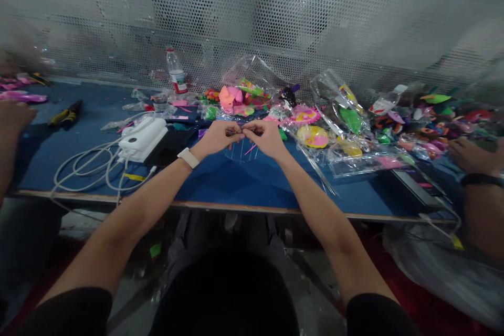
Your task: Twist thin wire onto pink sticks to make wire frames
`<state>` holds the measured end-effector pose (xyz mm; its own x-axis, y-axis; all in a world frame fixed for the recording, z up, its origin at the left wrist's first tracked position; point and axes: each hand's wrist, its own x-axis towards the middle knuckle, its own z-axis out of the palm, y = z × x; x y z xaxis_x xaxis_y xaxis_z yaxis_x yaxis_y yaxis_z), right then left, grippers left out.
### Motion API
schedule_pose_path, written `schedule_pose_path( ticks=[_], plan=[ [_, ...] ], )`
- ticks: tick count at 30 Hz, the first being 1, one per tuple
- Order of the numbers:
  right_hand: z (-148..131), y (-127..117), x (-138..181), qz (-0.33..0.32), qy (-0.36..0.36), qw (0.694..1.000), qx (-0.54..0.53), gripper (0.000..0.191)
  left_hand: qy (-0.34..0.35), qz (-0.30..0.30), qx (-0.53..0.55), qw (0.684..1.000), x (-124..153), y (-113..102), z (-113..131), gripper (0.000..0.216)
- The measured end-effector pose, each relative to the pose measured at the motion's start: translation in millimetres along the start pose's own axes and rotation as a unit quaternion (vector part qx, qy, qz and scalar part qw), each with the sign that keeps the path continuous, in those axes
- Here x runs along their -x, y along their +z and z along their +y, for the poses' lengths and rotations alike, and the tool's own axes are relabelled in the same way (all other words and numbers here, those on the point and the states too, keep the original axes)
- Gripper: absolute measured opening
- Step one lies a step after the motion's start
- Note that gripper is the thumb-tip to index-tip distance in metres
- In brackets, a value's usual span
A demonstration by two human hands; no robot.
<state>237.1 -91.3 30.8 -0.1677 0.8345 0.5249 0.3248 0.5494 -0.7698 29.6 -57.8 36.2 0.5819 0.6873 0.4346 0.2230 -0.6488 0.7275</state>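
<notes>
My left hand (221,136), with a white band on its wrist, is closed in a pinch over the blue table (240,184). Fingertip to fingertip with it, my right hand (266,137) is pinching as well. Whatever sits between the fingers is too small and dark to name. Thin clear strands hang just below the fingertips, and a thin pink strip (250,149) shows beside them. Behind my hands lie pink soft plastic pieces (230,97) and clear wrappers. A yellow and pink piece (313,137) rests to the right of my right hand.
A white power bank (142,139) with coiled cables and yellow-black pliers (66,114) are on the left. Bottles (176,71) stand or lean by the perforated metal panel (236,5). A black box (411,189) sits right. Other people's hands (474,156) appear at both sides.
</notes>
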Motion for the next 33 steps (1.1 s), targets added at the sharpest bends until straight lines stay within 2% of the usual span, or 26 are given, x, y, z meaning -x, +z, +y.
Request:
schedule_pose_path(
  ticks=[9,15,28,33],
  plan=[
    [-4.3,-0.4,1.5,0.017,-0.006,1.000,0.015,0.023,-0.003,0.005,0.018,1.000,0.1,1.4,3.0,0.029],
    [0.3,-2.6,-0.9,-0.009,0.028,0.999,-0.024,0.030,-0.012,-0.003,0.019,1.000,0.0,2.5,3.5,0.024],
    [0.0,-1.4,0.0,-0.004,0.041,0.999,-0.021,0.032,-0.006,-0.002,0.002,1.000,0.1,3.0,-1.5,0.019],
    [3.4,-2.4,-1.7,-0.009,0.041,0.998,-0.038,0.034,-0.005,-0.009,-0.007,1.000,1.2,3.4,-2.8,0.024]
  ],
)
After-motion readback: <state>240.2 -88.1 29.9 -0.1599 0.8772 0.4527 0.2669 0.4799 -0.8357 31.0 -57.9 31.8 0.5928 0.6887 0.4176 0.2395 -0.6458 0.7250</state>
